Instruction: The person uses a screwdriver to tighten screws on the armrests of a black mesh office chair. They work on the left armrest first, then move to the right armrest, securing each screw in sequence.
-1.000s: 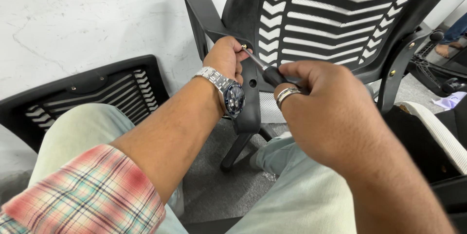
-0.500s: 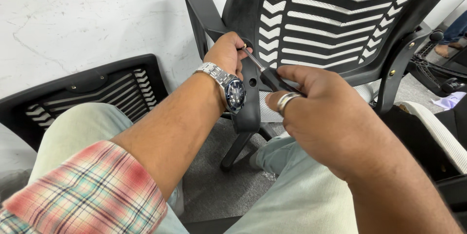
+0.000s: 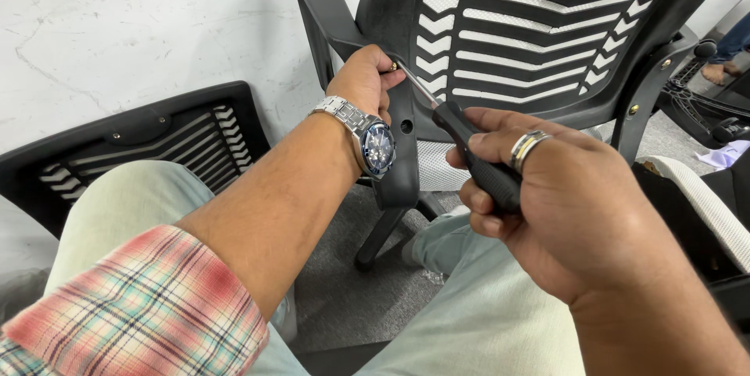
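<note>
Mostly slatted black plastic chair (image 3: 547, 32)

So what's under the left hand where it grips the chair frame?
The left hand wraps the black chair frame, with the screwdriver tip meeting a small brass-coloured fastener at its fingertips. An empty hole shows lower down. Anything beneath the palm is covered.

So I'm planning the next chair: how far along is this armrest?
Done: armrest stands against the slatted backrest. In hand: right hand drives a screwdriver at a screw the left hand steadies near the top. Left: a lower hole in the armrest shows empty; a second slatted panel lies loose.
</note>
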